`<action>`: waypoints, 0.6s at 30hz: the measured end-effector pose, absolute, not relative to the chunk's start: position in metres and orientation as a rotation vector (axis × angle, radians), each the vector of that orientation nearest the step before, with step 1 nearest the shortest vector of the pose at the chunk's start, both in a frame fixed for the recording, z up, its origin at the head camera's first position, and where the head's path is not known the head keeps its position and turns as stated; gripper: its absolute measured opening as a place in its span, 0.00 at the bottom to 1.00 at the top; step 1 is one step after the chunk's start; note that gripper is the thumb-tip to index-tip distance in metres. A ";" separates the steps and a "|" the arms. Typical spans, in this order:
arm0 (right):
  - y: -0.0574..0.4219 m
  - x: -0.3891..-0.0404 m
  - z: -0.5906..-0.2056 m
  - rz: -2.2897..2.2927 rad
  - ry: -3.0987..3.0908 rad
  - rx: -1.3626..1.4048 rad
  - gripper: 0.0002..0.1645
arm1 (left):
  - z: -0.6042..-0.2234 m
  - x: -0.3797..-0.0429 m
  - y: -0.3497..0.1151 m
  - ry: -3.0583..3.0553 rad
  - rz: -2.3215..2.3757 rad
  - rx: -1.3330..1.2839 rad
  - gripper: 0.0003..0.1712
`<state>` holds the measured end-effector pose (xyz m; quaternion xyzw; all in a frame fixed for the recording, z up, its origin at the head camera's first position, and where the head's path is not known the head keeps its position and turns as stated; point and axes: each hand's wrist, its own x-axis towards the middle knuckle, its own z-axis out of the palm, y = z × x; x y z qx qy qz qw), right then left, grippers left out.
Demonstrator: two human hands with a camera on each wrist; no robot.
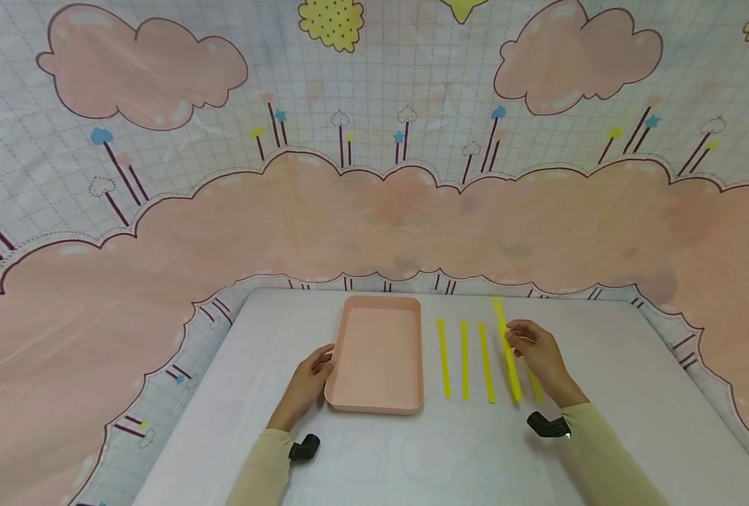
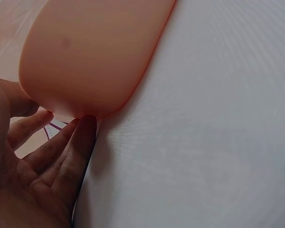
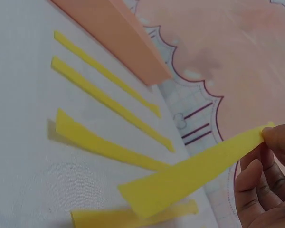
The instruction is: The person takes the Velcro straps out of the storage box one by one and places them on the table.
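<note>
My right hand (image 1: 539, 355) pinches a long, flat yellow strip (image 1: 507, 355) near its far end, between thumb and fingertips. In the right wrist view, the held strip (image 3: 185, 173) slants down toward the table and overlaps other strips. Three similar yellow strips (image 1: 465, 362) lie side by side left of it, each with a small widened end. Another yellow strip (image 1: 535, 385) lies partly hidden below my right hand. At the left edge of a shallow, peach-coloured tray (image 1: 377, 404), my left hand (image 1: 308, 383) holds the side, its thumb by the rim and fingertips against the wall (image 2: 85, 71).
Everything stands on a white-covered table (image 1: 374, 457). Behind it hangs a sheet (image 1: 412, 218) printed with clouds and stars. A black wrist camera (image 1: 548, 424) sits below the right hand, and another black camera (image 1: 305, 448) is on the left wrist.
</note>
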<state>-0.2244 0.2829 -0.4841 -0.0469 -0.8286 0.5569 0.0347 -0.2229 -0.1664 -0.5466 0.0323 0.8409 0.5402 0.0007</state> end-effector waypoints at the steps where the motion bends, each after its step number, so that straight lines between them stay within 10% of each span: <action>1: 0.285 -0.225 -0.484 1.707 -2.547 -0.149 0.21 | -0.546 -0.223 -0.166 2.642 1.699 0.101 0.25; 18: 0.319 -0.224 -0.501 1.653 -2.573 -0.234 0.23 | -0.546 -0.220 -0.166 2.627 1.733 0.110 0.26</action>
